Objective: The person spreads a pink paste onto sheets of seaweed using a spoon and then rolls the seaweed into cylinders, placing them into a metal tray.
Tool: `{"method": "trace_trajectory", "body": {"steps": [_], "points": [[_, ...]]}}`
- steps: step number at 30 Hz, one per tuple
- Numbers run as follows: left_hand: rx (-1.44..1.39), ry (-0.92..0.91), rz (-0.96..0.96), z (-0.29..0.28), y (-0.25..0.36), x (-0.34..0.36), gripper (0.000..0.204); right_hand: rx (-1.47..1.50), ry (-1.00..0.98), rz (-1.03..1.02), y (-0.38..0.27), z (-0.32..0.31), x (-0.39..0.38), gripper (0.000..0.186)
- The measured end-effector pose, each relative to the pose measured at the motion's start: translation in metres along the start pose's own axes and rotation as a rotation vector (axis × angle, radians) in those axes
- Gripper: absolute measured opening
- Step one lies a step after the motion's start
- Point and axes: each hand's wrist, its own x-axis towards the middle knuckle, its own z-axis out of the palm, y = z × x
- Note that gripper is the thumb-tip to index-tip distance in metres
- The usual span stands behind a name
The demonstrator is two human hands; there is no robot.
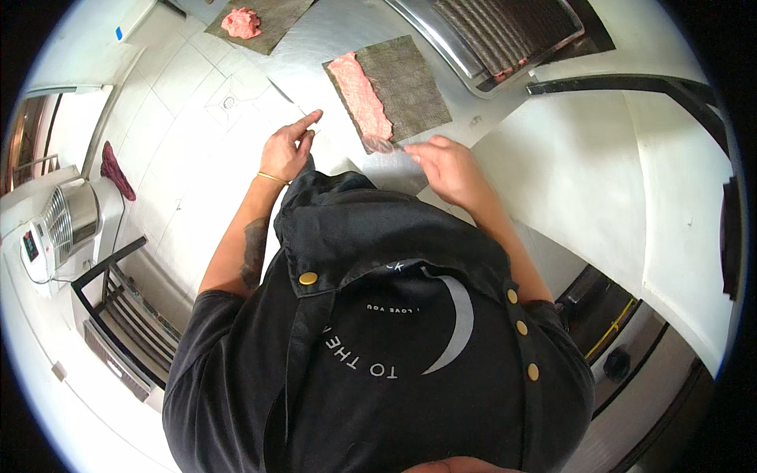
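Observation:
A dark green seaweed sheet [418,94] lies flat on the steel table. Along its left side runs a long, flattened strip of pink minced meat [360,94]. My right hand [451,169] is closed around the handle of a spoon, and the spoon's bowl [380,144], smeared by motion, is at the strip's near end. To the left of the sheet, by the table's near edge, my left hand [285,151] is empty, its index finger stretched out and the other fingers partly curled. On a second seaweed sheet [276,27] at the far left sits a rounded lump of pink meat [241,24].
At the far right stands a metal tray [471,79] holding several long dark rolls side by side. A white counter [583,150] adjoins the table on the right. On the left are a machine with a steel bowl and wire guard [69,213], a black rack [130,296] and a tiled floor [177,150].

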Motion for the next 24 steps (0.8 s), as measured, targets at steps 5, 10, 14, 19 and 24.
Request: {"method": "trace_trajectory", "body": {"steps": [5,10,14,19,24], "points": [[0.029,-0.006,0.018,-0.001,0.003,0.002,0.043,-0.054,-0.046,-0.048,0.002,0.005,-0.003,0.023],[0.186,-0.037,0.285,-0.006,0.021,-0.005,0.04,-0.072,0.061,-0.031,-0.01,-0.021,0.0,0.022],[0.241,-0.078,0.444,0.005,0.038,-0.008,0.049,-0.212,0.05,-0.106,-0.008,-0.027,0.025,0.023],[0.27,-0.09,0.502,0.013,0.03,0.002,0.054,-0.365,-0.06,-0.099,0.001,-0.031,0.021,0.025],[0.355,-0.165,0.527,0.012,0.026,0.004,0.05,-0.275,0.103,-0.045,-0.015,-0.034,0.006,0.026]]}}
